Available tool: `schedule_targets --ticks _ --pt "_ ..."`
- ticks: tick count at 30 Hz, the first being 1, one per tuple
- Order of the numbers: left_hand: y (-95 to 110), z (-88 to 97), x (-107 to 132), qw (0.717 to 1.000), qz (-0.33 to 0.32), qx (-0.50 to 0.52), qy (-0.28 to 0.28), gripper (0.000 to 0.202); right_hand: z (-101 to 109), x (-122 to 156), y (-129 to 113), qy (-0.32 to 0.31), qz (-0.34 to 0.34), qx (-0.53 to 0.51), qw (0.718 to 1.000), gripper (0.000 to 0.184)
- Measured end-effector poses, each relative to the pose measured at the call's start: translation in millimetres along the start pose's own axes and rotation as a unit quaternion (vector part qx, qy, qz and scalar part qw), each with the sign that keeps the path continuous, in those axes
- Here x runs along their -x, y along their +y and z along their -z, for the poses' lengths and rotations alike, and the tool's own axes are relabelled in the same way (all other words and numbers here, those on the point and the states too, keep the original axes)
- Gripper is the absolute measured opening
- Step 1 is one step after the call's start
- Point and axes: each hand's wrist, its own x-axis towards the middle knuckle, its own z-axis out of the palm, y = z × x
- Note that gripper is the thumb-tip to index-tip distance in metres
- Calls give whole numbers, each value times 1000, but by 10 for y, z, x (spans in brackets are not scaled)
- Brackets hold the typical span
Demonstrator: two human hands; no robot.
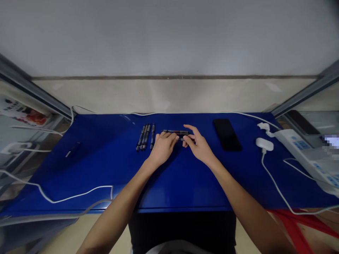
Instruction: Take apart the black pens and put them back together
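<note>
My left hand [162,147] is closed, with its fingers curled over a dark pen [181,139] lying sideways between my hands. On the other end of that pen, the thumb and lower fingers of my right hand [199,145] are pinched, while its index finger sticks out. Just beyond my fingertips, more pens [174,131] lie crosswise on the blue table [182,183]; my left hand partly covers them. To the left of my left hand, a single pen [153,135] lies lengthwise beside a small row of similar pens [143,137].
A black phone [227,134] lies to the right. Farther right are a white earbud case [264,144] on a cable and a white power strip [304,151]. At left lie a small dark blue object [72,149] and a white cable [76,194]. A wall [169,95] borders the back.
</note>
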Motion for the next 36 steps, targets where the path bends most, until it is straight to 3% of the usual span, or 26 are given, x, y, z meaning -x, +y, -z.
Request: schedule_targets --ticks 2,6,10,14,18,23,27,31,34,36 --pt "-1 -5 1 1000 1 0 1 36 2 -4 4 15 7 -4 1000 52" --pt "-13 -11 -1 1000 -1 2 9 35 2 -4 6 31 21 11 999 71" --pt "-8 -9 2 1000 -4 6 10 35 -17 6 -4 3 -2 -2 1000 55" --pt "7 -9 6 1000 3 7 15 31 -49 12 -4 12 16 14 1000 63" --pt "2 -21 6 1000 6 10 11 30 -58 14 23 16 -13 10 1000 52" --pt "-59 -29 -7 999 28 2 15 31 10 -11 50 58 4 27 998 62" --pt "-121 19 -32 998 56 13 28 30 101 -31 20 83 -15 37 996 44" --pt "-170 100 -56 993 98 17 59 30 187 -60 44 126 -78 -4 989 31" --pt "-199 141 -64 987 134 17 91 31 236 -98 171 197 -109 -25 974 13" --pt "-213 147 -65 984 149 16 100 32 262 -119 277 252 -95 29 963 9"
